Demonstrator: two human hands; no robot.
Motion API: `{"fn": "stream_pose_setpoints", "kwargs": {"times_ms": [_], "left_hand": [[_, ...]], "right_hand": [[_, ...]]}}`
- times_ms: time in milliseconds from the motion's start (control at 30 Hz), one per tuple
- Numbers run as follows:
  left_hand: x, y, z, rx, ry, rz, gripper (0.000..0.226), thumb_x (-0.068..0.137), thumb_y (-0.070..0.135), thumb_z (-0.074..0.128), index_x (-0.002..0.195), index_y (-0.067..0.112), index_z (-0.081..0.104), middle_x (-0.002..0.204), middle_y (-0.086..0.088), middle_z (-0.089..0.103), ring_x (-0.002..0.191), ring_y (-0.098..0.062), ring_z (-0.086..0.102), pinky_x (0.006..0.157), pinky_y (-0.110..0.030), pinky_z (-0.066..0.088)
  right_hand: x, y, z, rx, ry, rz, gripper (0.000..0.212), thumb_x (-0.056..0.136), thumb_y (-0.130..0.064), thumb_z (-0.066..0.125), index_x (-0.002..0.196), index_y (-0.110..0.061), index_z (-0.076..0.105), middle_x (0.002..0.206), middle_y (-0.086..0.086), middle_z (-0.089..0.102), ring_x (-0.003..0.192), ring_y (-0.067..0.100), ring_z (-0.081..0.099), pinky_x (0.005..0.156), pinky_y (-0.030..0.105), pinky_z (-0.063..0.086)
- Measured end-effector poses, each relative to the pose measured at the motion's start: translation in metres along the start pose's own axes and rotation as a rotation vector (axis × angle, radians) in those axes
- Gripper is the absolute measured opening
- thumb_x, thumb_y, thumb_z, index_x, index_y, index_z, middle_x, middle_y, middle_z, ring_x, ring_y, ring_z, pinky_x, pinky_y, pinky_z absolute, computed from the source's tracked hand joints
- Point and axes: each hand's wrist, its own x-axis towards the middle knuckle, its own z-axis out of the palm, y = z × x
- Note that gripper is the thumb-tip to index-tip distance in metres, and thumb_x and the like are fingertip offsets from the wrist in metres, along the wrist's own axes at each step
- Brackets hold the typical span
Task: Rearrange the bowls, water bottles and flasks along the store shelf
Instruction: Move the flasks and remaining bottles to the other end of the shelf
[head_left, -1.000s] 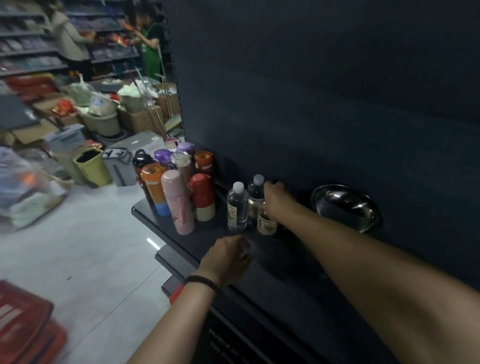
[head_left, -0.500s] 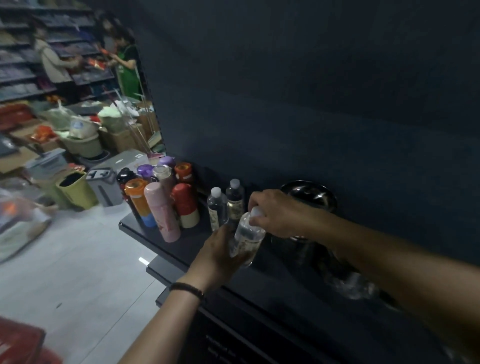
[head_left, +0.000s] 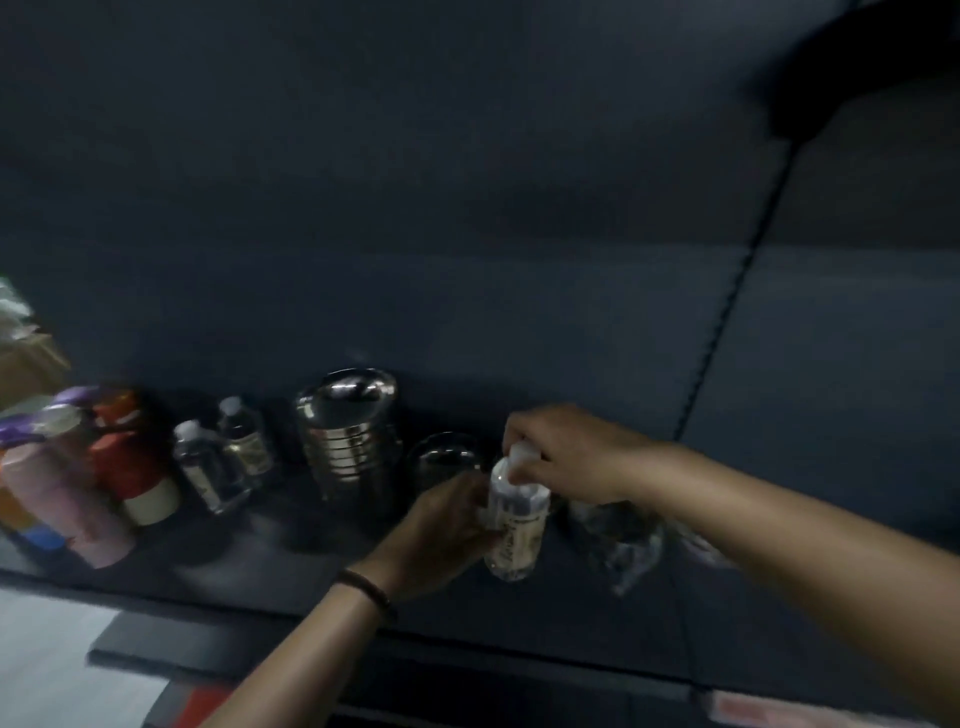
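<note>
right hand (head_left: 566, 452) fingers (head_left: 524, 470) pinch water bottle (head_left: 514, 525) cap | left hand (head_left: 441, 530) wraps its body | lower centre, above shelf (head_left: 291, 571)

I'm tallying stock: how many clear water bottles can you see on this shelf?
3. Two stand side by side left of the stacked steel bowls: front bottle, rear bottle. The held bottle is between both hands. Blurred clear items further right may hide more.

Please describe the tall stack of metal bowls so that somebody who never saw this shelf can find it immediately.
On the dark shelf, look right of the two standing water bottles and left of the hands. The stack of metal bowls stands against the back wall. It is the only tall, shiny, ribbed steel column; the dark bowl beside it is single and low.
</note>
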Motion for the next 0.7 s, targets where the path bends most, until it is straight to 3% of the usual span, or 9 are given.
{"fn": "stream_pose_setpoints", "kwargs": {"times_ms": [133,200,267,333,400,533,600,700], "left_hand": [[0.039,0.063,0.092,-0.018,-0.122,0.100,0.046,0.088,0.012,0.080,0.127,0.028,0.061,0.121,0.006,0.076,0.112,-0.012,0.075,0.094,-0.046,0.063],[0.056,0.096,0.144,-0.048,-0.177,0.126,0.048,0.087,0.022,0.081,0.129,0.031,0.061,0.122,0.007,0.075,0.113,-0.011,0.074,0.096,-0.044,0.062],[0.069,0.130,0.196,-0.042,-0.213,0.174,0.050,0.088,0.024,0.081,0.134,0.027,0.061,0.124,0.007,0.075,0.116,-0.014,0.073,0.098,-0.033,0.060],[0.078,0.163,0.248,-0.090,-0.246,0.185,0.050,0.091,0.010,0.079,0.137,0.020,0.061,0.125,0.007,0.075,0.116,-0.010,0.074,0.095,-0.024,0.059],[0.085,0.193,0.300,-0.127,-0.276,0.189,0.046,0.092,0.008,0.080,0.132,0.022,0.062,0.123,0.012,0.075,0.111,0.000,0.073,0.094,-0.029,0.062],[0.101,0.243,0.393,-0.169,-0.371,0.204,0.043,0.083,0.043,0.079,0.122,0.043,0.061,0.114,0.019,0.076,0.102,0.001,0.074,0.086,-0.038,0.065],[0.114,0.257,0.442,-0.200,-0.416,0.188,0.054,0.076,0.054,0.076,0.126,0.041,0.060,0.117,0.017,0.076,0.105,-0.005,0.075,0.087,-0.045,0.066],[0.128,0.283,0.505,-0.236,-0.434,0.155,0.054,0.076,0.044,0.078,0.126,0.031,0.062,0.120,0.011,0.077,0.110,-0.008,0.074,0.092,-0.050,0.064]], "right_hand": [[-0.082,0.081,-0.013,-0.019,0.038,0.141,0.015,0.101,-0.033,0.068,0.112,-0.026,0.061,0.115,-0.004,0.062,0.108,0.019,0.060,0.080,0.030,0.040],[-0.125,0.123,-0.018,-0.029,0.080,0.215,0.020,0.102,-0.029,0.066,0.119,-0.020,0.064,0.123,0.002,0.065,0.114,0.023,0.061,0.082,0.031,0.043],[-0.169,0.165,-0.022,-0.036,0.128,0.283,0.023,0.102,-0.029,0.065,0.122,-0.017,0.065,0.126,0.005,0.066,0.116,0.025,0.061,0.086,0.034,0.047],[-0.213,0.207,-0.024,-0.027,0.161,0.361,0.022,0.102,-0.029,0.065,0.120,-0.016,0.063,0.121,0.006,0.063,0.112,0.027,0.061,0.085,0.035,0.048],[-0.256,0.247,-0.024,0.009,0.198,0.439,0.021,0.098,-0.032,0.068,0.114,-0.019,0.061,0.113,0.006,0.060,0.105,0.028,0.062,0.084,0.040,0.053],[-0.330,0.321,-0.025,0.006,0.214,0.541,0.026,0.096,-0.030,0.071,0.116,-0.016,0.063,0.113,0.009,0.062,0.103,0.030,0.064,0.087,0.043,0.057],[-0.360,0.353,-0.026,-0.012,0.219,0.595,0.029,0.097,-0.027,0.072,0.122,-0.016,0.064,0.118,0.011,0.062,0.107,0.031,0.065,0.090,0.039,0.054],[-0.392,0.398,-0.028,-0.020,0.208,0.671,0.031,0.097,-0.027,0.072,0.125,-0.017,0.064,0.125,0.012,0.065,0.113,0.032,0.066,0.092,0.036,0.054]]}}
